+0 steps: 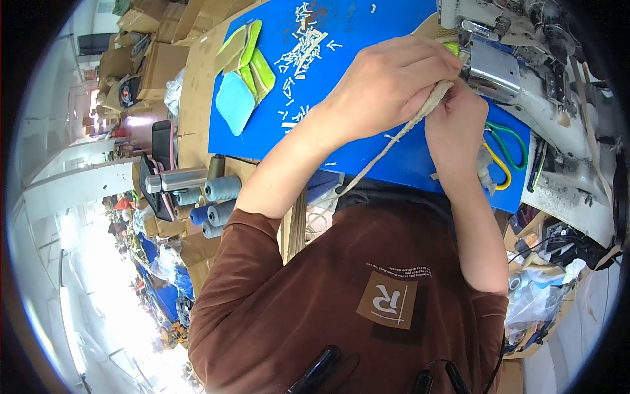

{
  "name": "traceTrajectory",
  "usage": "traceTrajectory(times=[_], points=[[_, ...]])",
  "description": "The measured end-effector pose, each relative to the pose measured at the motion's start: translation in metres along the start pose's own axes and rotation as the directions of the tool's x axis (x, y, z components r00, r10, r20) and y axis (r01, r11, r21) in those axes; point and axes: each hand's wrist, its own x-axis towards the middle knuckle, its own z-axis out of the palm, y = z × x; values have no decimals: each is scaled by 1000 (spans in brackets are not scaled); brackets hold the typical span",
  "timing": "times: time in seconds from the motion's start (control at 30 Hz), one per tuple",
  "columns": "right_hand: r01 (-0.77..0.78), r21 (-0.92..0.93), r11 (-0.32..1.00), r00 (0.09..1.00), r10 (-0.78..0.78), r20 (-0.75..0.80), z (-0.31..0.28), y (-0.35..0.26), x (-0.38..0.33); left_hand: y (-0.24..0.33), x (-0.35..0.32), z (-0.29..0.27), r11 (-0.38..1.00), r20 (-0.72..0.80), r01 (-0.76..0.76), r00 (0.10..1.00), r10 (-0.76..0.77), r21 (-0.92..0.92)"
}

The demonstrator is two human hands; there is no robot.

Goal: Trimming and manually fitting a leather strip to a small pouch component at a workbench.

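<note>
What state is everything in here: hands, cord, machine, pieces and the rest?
Left hand, fingers bent; grip hidden.
Right hand, fingers curled; grip unclear.
Pale cord, trailing down from between the hands.
Machine, dusty; running or not, cannot tell.
Light blue piece, lying flat.
Green-edged pieces, overlapping.
Pale scraps, scattered, some heaped.
Thread spools, wound with thread.
Green and yellow handles, spread apart.
Plastic bag, crumpled.

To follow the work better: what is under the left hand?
Blue tabletop shows around the left hand, and pale cord emerges beside it. Whatever lies directly beneath is covered.
</note>
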Motion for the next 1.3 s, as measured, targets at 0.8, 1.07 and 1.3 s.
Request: traceTrajectory(times=[0.8, 1.07, 1.3], points=[[-17, 201, 979, 976, -28, 216, -41, 18, 8, 15, -2, 9, 998, -44, 1, 999, 2, 55], [-96, 284, 954, 966, 20, 259, -49, 12, 6, 28, -7, 11, 1000, -96, 24, 995, -24, 3], [-132, 226, 965, 966, 73, 250, -53, 11, 4, 31, -9, 13, 997, -95, 78, 993, -77, 10]])
